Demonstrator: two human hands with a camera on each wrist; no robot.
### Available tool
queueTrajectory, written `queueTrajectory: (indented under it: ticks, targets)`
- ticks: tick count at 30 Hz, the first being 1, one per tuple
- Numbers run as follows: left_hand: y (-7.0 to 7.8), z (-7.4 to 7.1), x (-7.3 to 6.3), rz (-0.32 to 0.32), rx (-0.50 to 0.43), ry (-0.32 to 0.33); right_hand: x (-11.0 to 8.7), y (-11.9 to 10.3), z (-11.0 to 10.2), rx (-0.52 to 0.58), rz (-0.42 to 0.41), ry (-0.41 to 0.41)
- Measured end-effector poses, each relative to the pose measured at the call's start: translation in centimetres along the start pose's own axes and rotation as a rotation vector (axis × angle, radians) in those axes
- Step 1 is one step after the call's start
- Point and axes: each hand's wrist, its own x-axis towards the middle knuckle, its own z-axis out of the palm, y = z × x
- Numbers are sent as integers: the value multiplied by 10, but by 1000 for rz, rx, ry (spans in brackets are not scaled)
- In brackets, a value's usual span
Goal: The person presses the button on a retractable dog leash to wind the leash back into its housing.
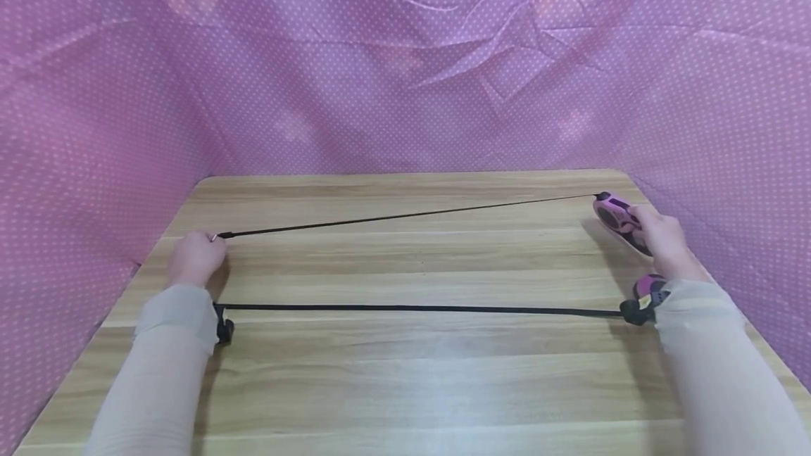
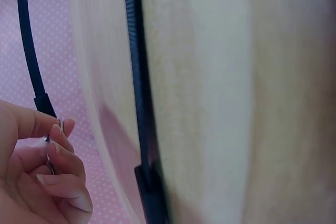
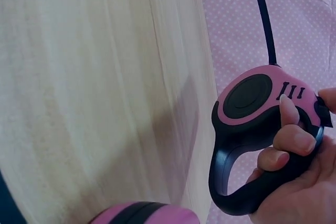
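Observation:
My right hand (image 1: 664, 239) grips the handle of a pink and black retractable dog leash (image 3: 244, 100), its fingers curled through the loop. From the leash a black strap (image 1: 405, 214) runs taut across to my left hand (image 1: 198, 257). That hand pinches a small metal clip (image 2: 61, 125) at the strap's end, just beyond a black sleeve (image 2: 44, 104). Part of the clip is hidden by the fingers. Nearer to me, a second black strap (image 1: 418, 309) spans between my wrists. At its right end is another pink and black piece (image 3: 147, 214), partly behind my right wrist.
A light wood-grain table (image 1: 405, 385) lies below both arms. Pink dotted cloth (image 1: 405, 104) surrounds it at the back and on both sides. Next to my left wrist is a black fitting (image 1: 224, 329) at the second strap's end.

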Motion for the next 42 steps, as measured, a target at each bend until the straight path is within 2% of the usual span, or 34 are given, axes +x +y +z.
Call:
queueTrajectory:
  ticks: [4,12,16,19,23,29,37,42]
  targets:
    - [3,0,0,5,0,-21,-3,-4,3,8,-41,-26]
    - [8,1,0,8,-16,-13,-8,-5,10,-126,-94,6]
    - [9,0,-2,16,-24,-9,-8,-3,13,-89,-49,-8]
    - [9,0,-3,15,-28,-18,-6,-3,15,-82,0,29]
    - [11,-1,-3,4,-31,-39,-7,-2,18,-88,27,80]
    - [14,-2,-2,6,-29,-41,-9,0,25,-28,68,95]
    - [14,-2,-3,20,-29,-20,-12,0,30,-50,68,137]
    - [16,-2,-4,4,-37,-35,-11,2,32,-65,64,161]
